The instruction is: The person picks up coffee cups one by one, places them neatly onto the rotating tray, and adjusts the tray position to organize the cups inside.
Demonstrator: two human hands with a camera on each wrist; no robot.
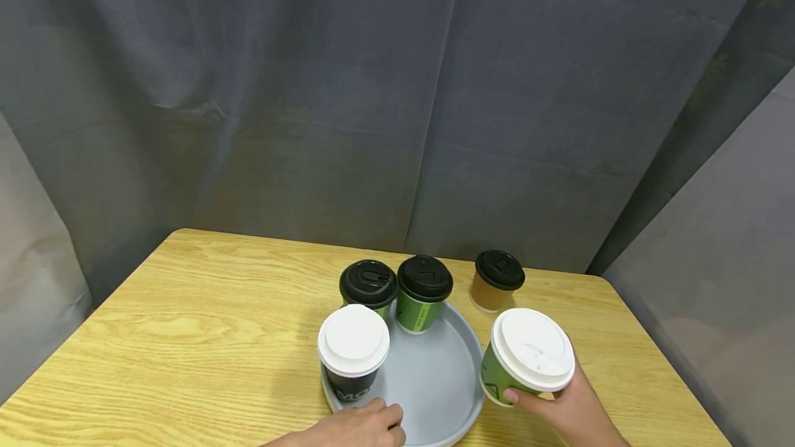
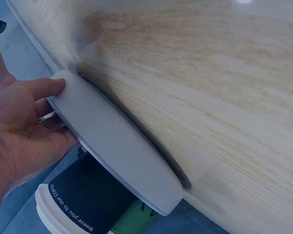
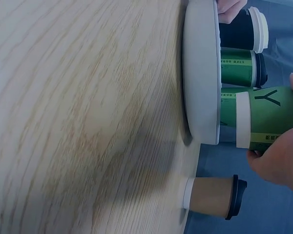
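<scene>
My right hand (image 1: 568,399) grips a green paper cup (image 1: 497,371) with a white lid, raised beside the right rim of a round grey tray (image 1: 435,392). In the right wrist view the cup's pale base clears the table. At the tray's near left edge, my left hand (image 1: 363,426) pinches the rim, as the left wrist view shows. Close to it on the tray stands a black cup (image 1: 350,385) with a white lid. Two green cups with black lids, the left one (image 1: 368,288) and the right one (image 1: 419,309), stand at the tray's far side.
A brown cup (image 1: 491,292) with a black lid stands on the wooden table (image 1: 186,336), behind and right of the tray. Grey cloth (image 1: 310,102) hangs behind the table and along both sides.
</scene>
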